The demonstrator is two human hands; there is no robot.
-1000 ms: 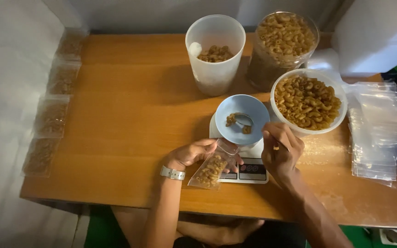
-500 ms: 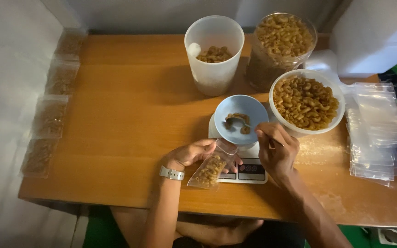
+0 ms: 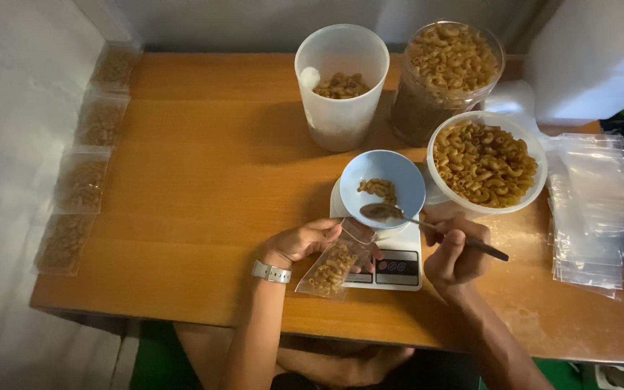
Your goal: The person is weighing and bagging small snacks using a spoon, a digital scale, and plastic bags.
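Since the earlier frame, the right hand (image 3: 456, 253) is drawing back from the blue bowl (image 3: 383, 188), and the spoon (image 3: 427, 225) is now lying across the bowl's near rim with its loaded head pointing toward the bag. Right grip is clenching the spoon handle. Left hand (image 3: 305, 240) is pinching the mouth of a small clear bag (image 3: 335, 266), partly filled with elbow macaroni, holding it open just in front of the bowl and over the near edge of the white kitchen scale (image 3: 391, 253) that is carrying the bowl.

Behind the bowl, a translucent tub (image 3: 341, 87) and a clear jar (image 3: 445, 79) are holding more macaroni; beside the bowl, to its right, a large white bowl (image 3: 485, 162) is standing full. Further right of it, empty bags (image 3: 594, 209) are lying stacked. Well left of the bowl, filled bags (image 3: 81, 180) are lining the desk (image 3: 204, 188) edge.

Judgement: the transfer of the weighed portion into the bag is in hand. Next move is calling for tipping the spoon squarely over the bag mouth, with the left grip keeping the opening wide.
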